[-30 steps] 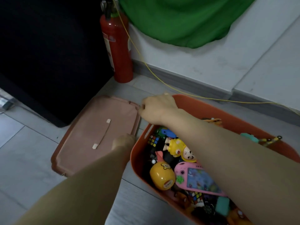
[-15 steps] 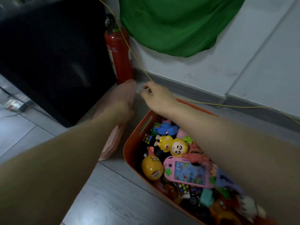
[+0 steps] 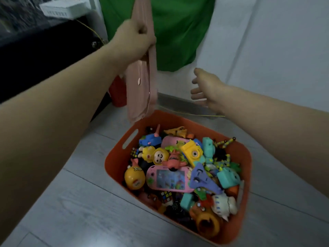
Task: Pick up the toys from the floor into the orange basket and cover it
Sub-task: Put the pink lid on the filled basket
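Your left hand (image 3: 135,40) grips the pink lid (image 3: 142,82) on edge above the full orange basket (image 3: 115,157) (on the floor), while your right hand (image 3: 204,88), fingers apart, waits to steady it.

1 view only, from a head-worn wide-angle camera; it looks forward and steeply down, close over an orange basket (image 3: 246,168) on the grey floor (image 3: 74,211); both forearms reach in from the lower corners; the white wall (image 3: 276,50) fills the top right.
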The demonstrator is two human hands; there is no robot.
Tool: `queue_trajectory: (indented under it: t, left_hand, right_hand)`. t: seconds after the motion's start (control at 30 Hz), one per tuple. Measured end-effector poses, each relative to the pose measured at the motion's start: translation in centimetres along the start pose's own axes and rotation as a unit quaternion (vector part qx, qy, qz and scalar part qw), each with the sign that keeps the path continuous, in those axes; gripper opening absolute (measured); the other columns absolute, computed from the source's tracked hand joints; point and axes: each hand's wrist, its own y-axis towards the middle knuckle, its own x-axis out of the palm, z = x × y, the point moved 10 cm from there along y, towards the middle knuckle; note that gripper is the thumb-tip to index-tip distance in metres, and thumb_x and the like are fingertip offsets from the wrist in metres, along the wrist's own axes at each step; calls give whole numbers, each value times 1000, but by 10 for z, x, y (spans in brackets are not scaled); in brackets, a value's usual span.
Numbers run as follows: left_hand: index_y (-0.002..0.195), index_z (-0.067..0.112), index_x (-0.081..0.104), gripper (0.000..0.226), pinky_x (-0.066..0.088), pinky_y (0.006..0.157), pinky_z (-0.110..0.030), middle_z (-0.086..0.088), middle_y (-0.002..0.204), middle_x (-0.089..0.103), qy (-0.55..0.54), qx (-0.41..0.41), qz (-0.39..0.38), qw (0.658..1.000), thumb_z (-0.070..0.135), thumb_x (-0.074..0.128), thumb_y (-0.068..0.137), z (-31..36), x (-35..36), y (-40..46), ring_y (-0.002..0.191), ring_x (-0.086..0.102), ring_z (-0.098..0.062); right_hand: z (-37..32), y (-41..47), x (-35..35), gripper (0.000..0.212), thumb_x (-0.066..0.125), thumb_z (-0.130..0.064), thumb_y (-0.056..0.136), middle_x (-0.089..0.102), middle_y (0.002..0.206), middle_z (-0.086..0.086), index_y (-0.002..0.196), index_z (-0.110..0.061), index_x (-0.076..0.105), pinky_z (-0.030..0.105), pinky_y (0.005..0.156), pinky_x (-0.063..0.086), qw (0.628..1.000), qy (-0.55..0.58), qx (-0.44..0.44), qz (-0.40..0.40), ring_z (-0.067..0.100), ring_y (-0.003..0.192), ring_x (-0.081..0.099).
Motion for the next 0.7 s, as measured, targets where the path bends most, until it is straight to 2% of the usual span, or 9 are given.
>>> queue_trajectory:
  t: [0.07,0.13,0.27,0.33,0.4,0.47,0.53,0.6,0.7]
  left_hand:
    - [79,23,49,19,60,70,-23,2,84,58,-26,44,13,999,19,58,95,30,13,2,81,67,-13]
    - [81,18,48,15,62,74,-33,-3,82,55,-45,87,23,995,17,56,94,57,25,1,85,69,-24]
    - [84,14,49,10,60,75,-30,3,78,50,-172,112,59,977,16,55,92,91,33,-3,73,58,-12]
    - [80,15,49,13,59,82,-41,1,77,49,-260,100,63,958,14,57,90,99,40,-7,72,53,-13]
    - [82,9,47,14,60,82,-49,-3,74,49,-341,81,42,936,8,58,92,102,54,-15,67,55,-14]
    - [85,7,46,14,61,80,-45,-5,71,50,-398,57,15,916,2,56,94,101,68,-24,64,57,-15]
    - [83,6,47,15,61,78,-38,-9,70,51,-420,32,-5,907,1,56,94,95,77,-34,70,56,-21]
    - [80,5,51,15,60,71,-34,-8,65,49,-407,-1,-23,913,5,58,94,83,82,-41,66,54,-23]
    - [72,11,59,34,55,59,-28,-1,54,47,-361,-111,-68,923,35,58,96,44,88,-50,51,51,-16]
  right_hand:
    - [25,-8,-19,54,29,-48,100,50,136,26,134,-11,47,52,105,43,990,98,95,-43,39,126,50]
    - [37,-12,-37,58,26,-49,101,43,142,31,139,-9,43,60,105,40,968,197,146,-57,44,132,43]
    - [44,-12,-57,62,22,-50,101,40,142,36,144,-8,38,64,103,40,935,298,179,-66,48,134,40]
    - [46,-13,-60,55,25,-43,102,44,138,36,140,-6,41,62,93,48,925,320,189,-77,50,127,48]
    - [44,-9,-64,42,30,-20,99,54,132,29,132,-2,50,56,75,58,912,362,176,-75,45,114,59]
    - [41,-4,-78,40,29,-4,90,61,116,17,114,-5,62,38,54,59,913,375,152,-43,33,101,62]
    - [44,-6,-87,31,34,-1,77,56,90,8,86,-11,62,18,36,42,924,349,156,-32,22,77,55]
    - [53,-8,-98,23,36,0,77,45,75,6,74,-14,53,15,28,28,945,288,154,-23,16,66,47]
    - [69,-14,-117,19,45,-9,98,44,71,5,81,-16,51,12,27,31,978,166,126,14,13,56,49]
